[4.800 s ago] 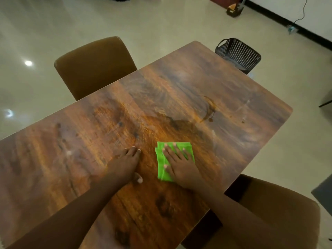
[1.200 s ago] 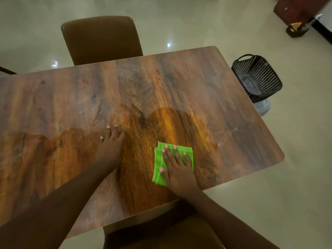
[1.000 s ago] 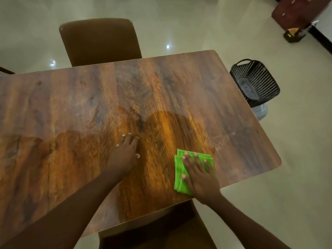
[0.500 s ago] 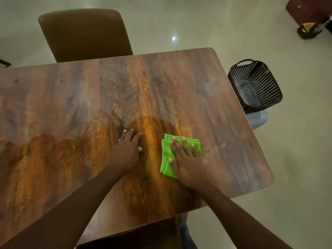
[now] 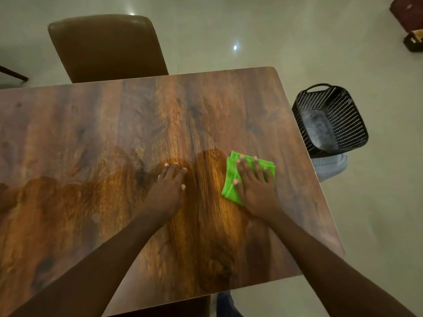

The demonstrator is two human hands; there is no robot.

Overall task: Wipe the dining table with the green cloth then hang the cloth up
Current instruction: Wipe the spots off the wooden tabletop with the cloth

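The green cloth has slid to the right since half a second ago. It now lies folded on the dining table, nearer the table's right edge and the black basket on the floor beyond it. The right hand still lies flat on top of the cloth, its fingers straight and spread, pressing it down rather than gripping it. The left hand has hardly moved: palm down on the bare wood, fingers straight and close together. The gap between the hands is wider than before. A damp sheen on the wood runs from the left hand across to the cloth. The brown chair stands at the far side.
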